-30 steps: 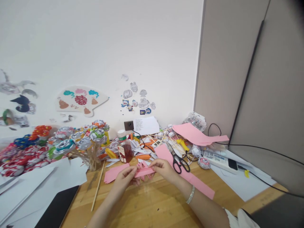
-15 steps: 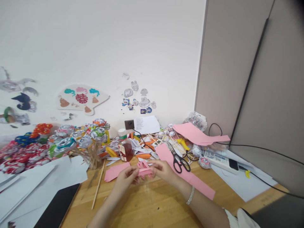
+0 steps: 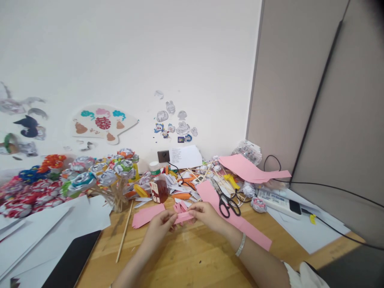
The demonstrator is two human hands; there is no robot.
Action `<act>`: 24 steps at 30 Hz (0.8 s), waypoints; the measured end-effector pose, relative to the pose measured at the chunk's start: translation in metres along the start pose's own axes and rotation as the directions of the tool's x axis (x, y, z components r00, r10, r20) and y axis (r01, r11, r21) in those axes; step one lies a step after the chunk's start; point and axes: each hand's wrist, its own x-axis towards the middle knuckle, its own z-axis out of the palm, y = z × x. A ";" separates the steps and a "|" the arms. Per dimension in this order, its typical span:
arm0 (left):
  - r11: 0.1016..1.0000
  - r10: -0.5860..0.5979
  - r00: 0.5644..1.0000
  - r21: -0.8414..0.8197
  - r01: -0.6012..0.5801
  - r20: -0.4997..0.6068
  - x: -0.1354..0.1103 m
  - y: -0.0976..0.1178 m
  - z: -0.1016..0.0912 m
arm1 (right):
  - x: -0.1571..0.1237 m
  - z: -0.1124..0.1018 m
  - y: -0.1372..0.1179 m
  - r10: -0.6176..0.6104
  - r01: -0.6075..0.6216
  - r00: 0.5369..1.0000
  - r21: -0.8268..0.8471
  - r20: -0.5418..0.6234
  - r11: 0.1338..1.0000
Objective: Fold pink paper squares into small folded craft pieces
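Observation:
Both my hands meet over a wooden desk (image 3: 192,260) and pinch a small folded pink paper piece (image 3: 183,216) between them. My left hand (image 3: 160,225) grips its left end with closed fingers. On its right end my right hand (image 3: 206,213), with a silver bracelet at the wrist, is also closed. A flat pink paper strip (image 3: 146,214) lies just left of the hands. A longer pink strip (image 3: 240,226) runs under my right forearm.
Black-handled scissors (image 3: 225,203) lie right of my hands. A small bottle with brown liquid (image 3: 158,187), wooden skewers (image 3: 124,233), paper scraps and a heap of paper flowers (image 3: 75,178) crowd the back. White sheets and a dark tablet (image 3: 73,262) lie left; cables and a calculator (image 3: 277,201) right.
The hands stay together on the pink piece, working it slightly; the view shifted a little upward. Nothing else moved.

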 end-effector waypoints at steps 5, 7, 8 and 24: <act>1.000 -0.012 1.000 0.014 0.012 -0.004 -0.002 0.006 0.002 | 0.003 -0.001 0.006 0.046 -0.046 0.999 0.054 0.002 0.997; 1.000 -0.012 1.000 0.007 0.012 0.003 -0.002 0.006 0.002 | 0.003 -0.001 0.006 0.045 -0.046 0.999 0.058 0.008 0.997; 1.000 -0.013 1.000 0.003 0.013 0.006 -0.002 0.006 0.002 | 0.003 -0.001 0.005 0.046 -0.046 0.999 0.058 0.011 0.997; 0.993 0.003 1.000 0.115 -0.005 0.021 -0.001 -0.013 0.008 | 0.000 0.011 0.007 -0.034 0.022 0.998 -0.206 -0.051 0.978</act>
